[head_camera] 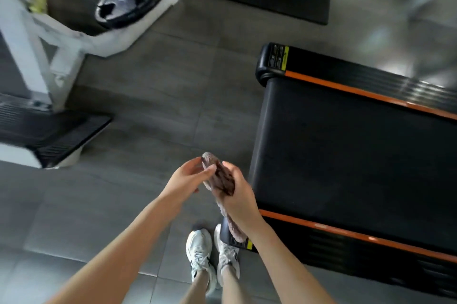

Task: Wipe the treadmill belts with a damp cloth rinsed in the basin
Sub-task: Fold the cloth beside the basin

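Cloth [221,176] held beside belt [346,155]
Right hand [237,202] grips, left hand [184,180] pinches; slack grip could drop it onto floor [148,81]

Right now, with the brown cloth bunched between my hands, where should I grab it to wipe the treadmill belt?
Take the brown cloth by its thick middle, from its right side, where your right hand wraps it. It is bunched long, a tail hanging below, so the middle probably presses flattest on the treadmill belt. Your left hand pinches only the upper end.

Bunched brown cloth [220,177] beside black treadmill belt [346,155]
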Available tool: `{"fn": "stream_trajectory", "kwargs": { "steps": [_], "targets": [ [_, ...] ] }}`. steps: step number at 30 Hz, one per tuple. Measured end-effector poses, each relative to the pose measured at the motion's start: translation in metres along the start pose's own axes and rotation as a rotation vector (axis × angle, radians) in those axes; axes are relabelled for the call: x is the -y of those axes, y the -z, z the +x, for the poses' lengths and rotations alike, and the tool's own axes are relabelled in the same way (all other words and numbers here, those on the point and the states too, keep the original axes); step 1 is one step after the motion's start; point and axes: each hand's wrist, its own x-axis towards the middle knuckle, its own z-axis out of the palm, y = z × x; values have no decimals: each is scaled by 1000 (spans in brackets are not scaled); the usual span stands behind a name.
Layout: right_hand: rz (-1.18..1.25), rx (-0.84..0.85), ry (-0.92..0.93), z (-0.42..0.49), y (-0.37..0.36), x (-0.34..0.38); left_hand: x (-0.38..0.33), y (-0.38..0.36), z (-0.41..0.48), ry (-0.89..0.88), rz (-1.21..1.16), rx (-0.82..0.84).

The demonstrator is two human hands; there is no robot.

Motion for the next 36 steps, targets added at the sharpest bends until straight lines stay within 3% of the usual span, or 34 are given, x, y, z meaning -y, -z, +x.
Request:
{"fn": "stream_trajectory", "kwargs": {
  "steps": [3,9,17,29,36],
  "targets": [
    [-111,127,125,6,-20,34,-14,21,-12,13,-45,-125],
    [-150,301,177,21,-60,88,-21,88,-23,-12,-107,-490],
    [-418,516,249,9,-150,154,21,198,-82,-3,-293,-731],
    [-877,720,438,-114,-415,209,217,411,-243,120,-97,-876],
    [-960,920,466,-190,-586,189,354,494,-307,203,-315,-1048]
  ]
}}
